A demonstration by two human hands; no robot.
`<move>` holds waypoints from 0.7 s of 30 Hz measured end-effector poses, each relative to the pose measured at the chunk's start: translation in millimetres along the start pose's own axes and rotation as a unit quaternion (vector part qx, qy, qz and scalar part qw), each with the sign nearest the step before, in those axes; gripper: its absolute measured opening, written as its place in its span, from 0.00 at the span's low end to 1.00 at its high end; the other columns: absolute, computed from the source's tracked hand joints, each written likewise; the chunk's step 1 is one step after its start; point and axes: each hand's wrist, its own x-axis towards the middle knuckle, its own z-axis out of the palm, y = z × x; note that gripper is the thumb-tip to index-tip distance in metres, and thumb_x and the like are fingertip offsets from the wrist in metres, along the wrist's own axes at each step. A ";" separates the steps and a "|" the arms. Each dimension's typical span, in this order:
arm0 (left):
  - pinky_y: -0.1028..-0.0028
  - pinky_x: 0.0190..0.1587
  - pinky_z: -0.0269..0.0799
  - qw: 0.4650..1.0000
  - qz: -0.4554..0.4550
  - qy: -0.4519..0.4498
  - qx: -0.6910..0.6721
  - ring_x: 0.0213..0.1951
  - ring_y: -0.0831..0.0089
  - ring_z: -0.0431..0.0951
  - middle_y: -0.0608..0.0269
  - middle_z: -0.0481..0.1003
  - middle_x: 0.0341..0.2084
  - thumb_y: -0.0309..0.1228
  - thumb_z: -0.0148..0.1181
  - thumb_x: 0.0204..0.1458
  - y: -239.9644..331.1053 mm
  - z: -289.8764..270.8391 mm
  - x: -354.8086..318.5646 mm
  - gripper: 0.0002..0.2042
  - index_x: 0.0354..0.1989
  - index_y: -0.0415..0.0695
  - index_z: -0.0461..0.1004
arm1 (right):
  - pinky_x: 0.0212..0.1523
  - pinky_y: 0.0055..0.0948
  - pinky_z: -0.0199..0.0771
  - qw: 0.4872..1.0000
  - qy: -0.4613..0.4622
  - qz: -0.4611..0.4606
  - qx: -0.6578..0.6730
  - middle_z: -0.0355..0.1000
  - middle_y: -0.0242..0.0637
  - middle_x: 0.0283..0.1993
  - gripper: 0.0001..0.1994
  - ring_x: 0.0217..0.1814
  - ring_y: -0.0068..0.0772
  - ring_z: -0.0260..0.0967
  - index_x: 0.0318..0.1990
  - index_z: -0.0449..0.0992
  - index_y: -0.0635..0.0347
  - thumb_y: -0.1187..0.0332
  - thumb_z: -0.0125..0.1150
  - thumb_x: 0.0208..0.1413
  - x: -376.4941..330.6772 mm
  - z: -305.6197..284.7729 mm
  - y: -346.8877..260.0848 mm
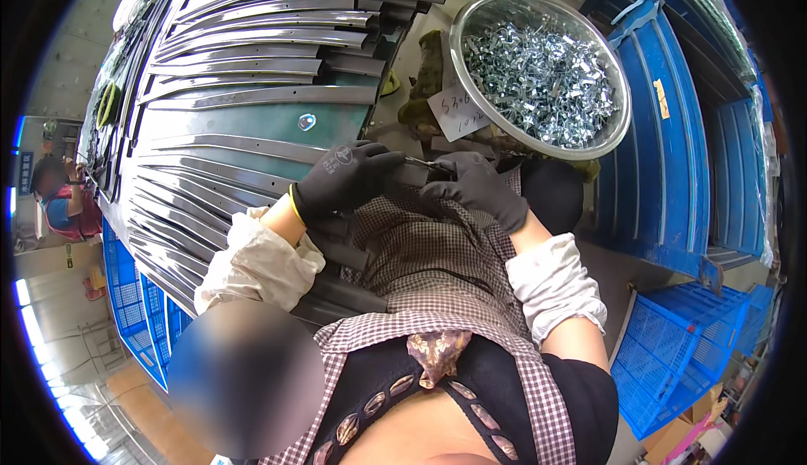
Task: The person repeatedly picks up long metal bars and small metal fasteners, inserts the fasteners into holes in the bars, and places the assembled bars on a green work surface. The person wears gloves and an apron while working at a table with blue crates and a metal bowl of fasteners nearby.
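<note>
My left hand [349, 177], in a black work glove with a yellow cuff edge, is closed around the end of a dark, glossy trim strip [409, 174] above my lap. From the other side my right hand [481, 189], gloved in black too, has its fingers closed at that end. A small shiny metal clip [431, 164] shows at its fingertips; its exact fit on the strip is too small to make out. Many similar strips [252, 95] lie in rows on the green-topped table [277, 122] to my left.
A round clear basin [624, 120] full of small metal clips [542, 78] stands ahead to the right. Beside it is a handwritten paper [456, 113]. Blue metal containers [664, 145] and a blue plastic crate [672, 356] are on the right. Another person [63, 200] is at the far left.
</note>
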 end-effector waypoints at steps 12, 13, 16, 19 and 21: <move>0.59 0.40 0.75 0.999 0.024 -0.014 0.029 0.37 0.51 0.79 0.52 0.78 0.37 0.32 0.69 0.48 2.9 -5.0 1.9 0.23 0.53 0.41 0.75 | 0.35 0.41 0.74 0.988 0.062 -0.029 -0.138 0.75 0.43 0.30 0.10 0.34 0.49 0.74 0.34 0.76 0.59 0.62 0.57 0.60 -49.1 -6.8 -21.8; 0.59 0.40 0.75 0.999 0.021 -0.017 0.030 0.37 0.51 0.78 0.52 0.78 0.37 0.32 0.66 0.49 2.7 -5.0 2.0 0.22 0.53 0.42 0.74 | 0.35 0.42 0.74 0.986 0.058 -0.033 -0.155 0.75 0.43 0.30 0.09 0.33 0.48 0.74 0.34 0.76 0.58 0.62 0.57 0.59 -45.3 -6.3 -23.3; 0.58 0.41 0.74 0.999 0.009 -0.031 0.035 0.39 0.52 0.78 0.54 0.77 0.36 0.31 0.62 0.51 2.7 -3.8 1.3 0.20 0.53 0.44 0.73 | 0.32 0.41 0.74 0.960 0.053 -0.046 -0.272 0.75 0.41 0.29 0.08 0.32 0.47 0.75 0.33 0.76 0.58 0.64 0.59 0.59 -33.0 -1.6 -43.6; 0.58 0.39 0.74 0.999 0.003 -0.041 0.028 0.37 0.52 0.78 0.52 0.76 0.35 0.33 0.64 0.50 4.1 -4.5 0.8 0.20 0.52 0.43 0.74 | 0.31 0.41 0.75 0.939 0.064 -0.073 -0.330 0.74 0.40 0.28 0.07 0.31 0.46 0.75 0.32 0.75 0.58 0.65 0.60 0.57 -30.8 0.5 -50.1; 0.59 0.35 0.74 1.000 0.016 -0.022 0.005 0.34 0.52 0.78 0.52 0.77 0.32 0.35 0.67 0.50 5.6 -8.0 2.6 0.20 0.51 0.41 0.75 | 0.30 0.41 0.75 0.939 0.073 -0.096 -0.322 0.74 0.40 0.28 0.07 0.30 0.46 0.75 0.32 0.75 0.58 0.65 0.61 0.56 -31.6 -2.0 -48.9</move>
